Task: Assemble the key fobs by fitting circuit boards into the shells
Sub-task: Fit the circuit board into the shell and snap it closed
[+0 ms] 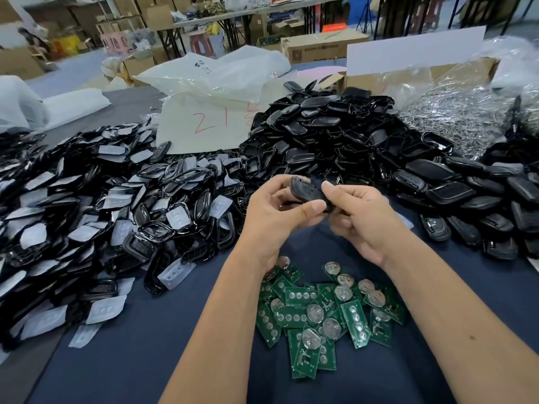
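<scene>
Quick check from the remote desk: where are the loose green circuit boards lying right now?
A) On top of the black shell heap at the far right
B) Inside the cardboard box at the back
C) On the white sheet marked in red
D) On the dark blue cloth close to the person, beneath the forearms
D: the green circuit boards lie scattered on the dark blue cloth beneath the forearms, while both hands hold a black key fob shell above them.

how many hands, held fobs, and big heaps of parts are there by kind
hands: 2, left hand and right hand
held key fob: 1
heaps: 3, framed shells, black shells, circuit boards
total: 6
</scene>
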Tool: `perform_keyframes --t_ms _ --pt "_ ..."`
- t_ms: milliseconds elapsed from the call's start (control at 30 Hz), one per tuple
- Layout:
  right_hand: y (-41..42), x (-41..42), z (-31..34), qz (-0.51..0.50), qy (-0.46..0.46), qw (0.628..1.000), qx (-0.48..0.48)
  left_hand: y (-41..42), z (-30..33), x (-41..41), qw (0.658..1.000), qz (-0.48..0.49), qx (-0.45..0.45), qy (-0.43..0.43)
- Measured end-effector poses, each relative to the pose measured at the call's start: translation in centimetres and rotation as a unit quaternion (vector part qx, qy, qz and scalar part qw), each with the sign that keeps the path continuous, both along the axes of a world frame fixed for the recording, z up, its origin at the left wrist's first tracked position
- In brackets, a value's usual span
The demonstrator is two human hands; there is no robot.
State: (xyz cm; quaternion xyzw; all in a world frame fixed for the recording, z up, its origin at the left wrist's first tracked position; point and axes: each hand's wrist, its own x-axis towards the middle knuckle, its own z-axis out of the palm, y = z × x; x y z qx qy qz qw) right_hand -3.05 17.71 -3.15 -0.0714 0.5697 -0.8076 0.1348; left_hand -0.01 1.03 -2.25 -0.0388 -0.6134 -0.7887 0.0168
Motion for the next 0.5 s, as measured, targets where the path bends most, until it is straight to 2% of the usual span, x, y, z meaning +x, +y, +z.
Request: perform_keyframes --t_ms 100,267,400,500 --pt "0.25 -0.01 0.29 0.042 -0.059 0.996 -0.045 -0.35 0.42 -0.02 0.998 -0.035 0.043 0.0" --pt "0.21 0.2 0.46 0.068 -0.072 0.994 -0.049 -0.48 0.43 0.15 0.996 -0.056 0.074 0.002" --pt "0.14 0.2 0.31 0.06 -0.056 0.995 -0.052 -0.53 0.28 0.0 0.998 -0.032 0.059 0.004" --pt "0.02 0.29 0.17 0.048 0.006 0.999 -0.012 -0.6 0.15 -0.19 0.998 0.011 0.06 -0.007"
